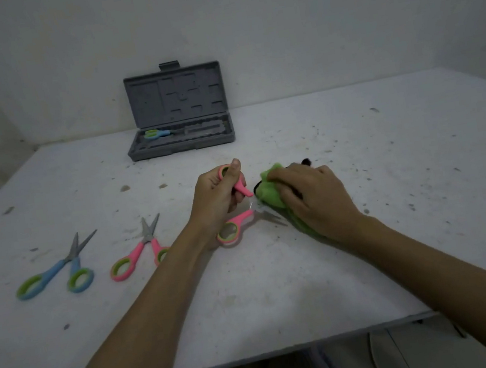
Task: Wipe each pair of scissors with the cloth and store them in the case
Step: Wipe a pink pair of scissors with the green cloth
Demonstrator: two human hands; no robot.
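Hand [219, 200] between spare scissors [138, 250], cloth [271, 193]

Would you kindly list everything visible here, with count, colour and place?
Case: one, grey, open, at the far side of the table.
Scissors in case: one pair, blue and green.
Blue scissors: one pair, blue and green, table, far left.
Pink scissors: one pair, pink and green, table, right of the blue pair.
Held scissors: one pair, pink and green, opened wide.
Cloth: one, green, against the held blades.
Table: one, white, speckled.
Left hand: grips the held scissors.
Right hand: holds the cloth.
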